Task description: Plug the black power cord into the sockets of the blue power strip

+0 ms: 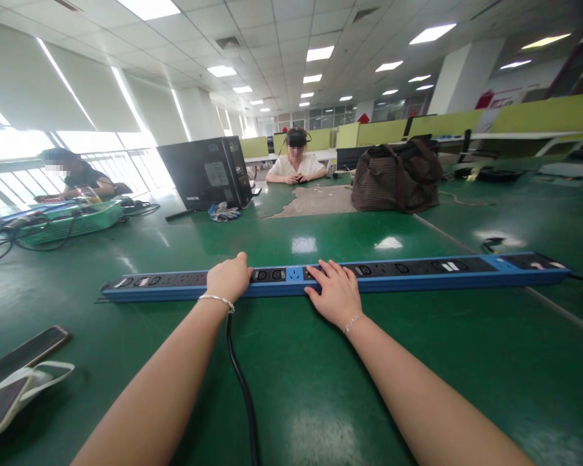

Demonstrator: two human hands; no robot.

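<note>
A long blue power strip point(272, 290) with black socket panels lies crosswise on the green table. My left hand point(228, 277) is closed over its left-middle part, gripping the plug end of a black power cord point(245, 382). That plug is hidden under the fingers; the cord runs from beneath my wrist toward the near edge. Right of a blue socket block point(294, 274), my right hand point(337, 288) rests on the strip with fingers spread, holding nothing.
Two phone-like items, one in a pale case with a strap point(24, 388), lie at near left. Beyond the strip are a green basket point(72, 223) with cables, a black computer case point(206, 173), gloves point(223, 212) and a brown bag point(393, 178). Two people sit beyond.
</note>
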